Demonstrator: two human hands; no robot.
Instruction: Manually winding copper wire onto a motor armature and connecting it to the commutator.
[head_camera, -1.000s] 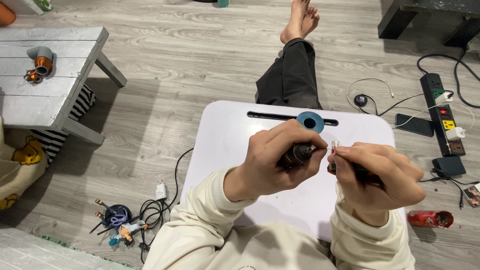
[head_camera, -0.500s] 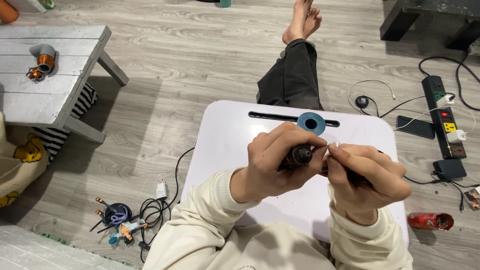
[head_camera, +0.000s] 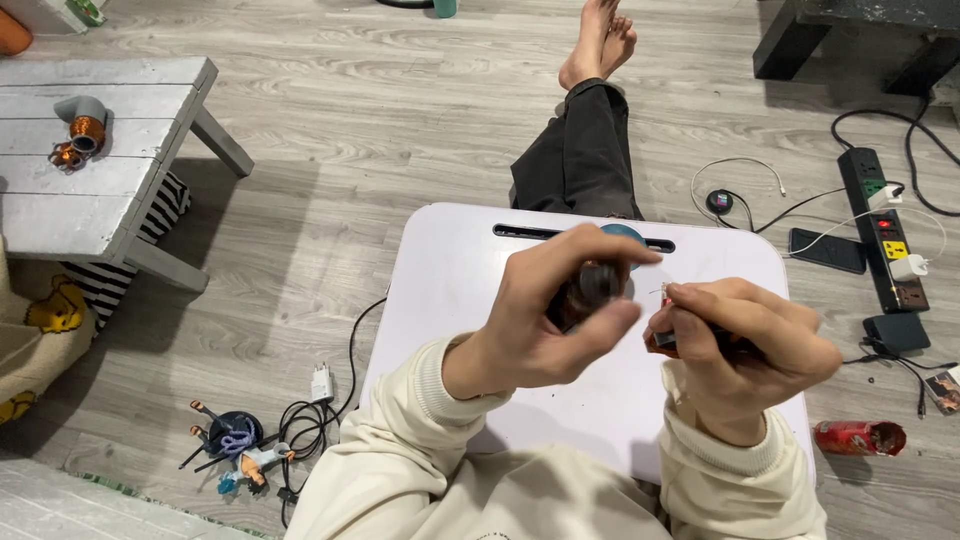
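Cream ribbed-cuff sleeves frame two bare hands raised over a white lap desk (head_camera: 470, 300) with rounded corners and a smooth matte top. The left hand (head_camera: 545, 320) curls loosely around a small dark cylindrical object (head_camera: 590, 290), thumb and fingers closed on it, index finger stretched forward. The right hand (head_camera: 745, 345) is clenched into a tight fist around a slim dark tool with a red part (head_camera: 662, 340); a fine wire tip (head_camera: 662, 291) pokes up beside its thumb, just short of the dark cylinder. Both held things hang above the desk's middle, the hands nearly touching.

Behind the left fingers, a teal roll of tape (head_camera: 625, 235) lies on the desk by the long slot (head_camera: 520, 232) near its far edge. On the grey wood-grain floor to the right lie a crumpled red can (head_camera: 858, 437), a black power strip (head_camera: 880, 225) with plugged-in chargers, a dark phone (head_camera: 826, 250) and a looping white cable (head_camera: 740, 165). To the left sit a white plug adapter (head_camera: 321, 382), tangled black cords and small colourful tools (head_camera: 235, 445). Farther off, a weathered grey slatted table (head_camera: 110, 180) carries a copper-coloured fitting (head_camera: 80, 130). A black-trousered leg (head_camera: 585, 150) ends in bare feet.
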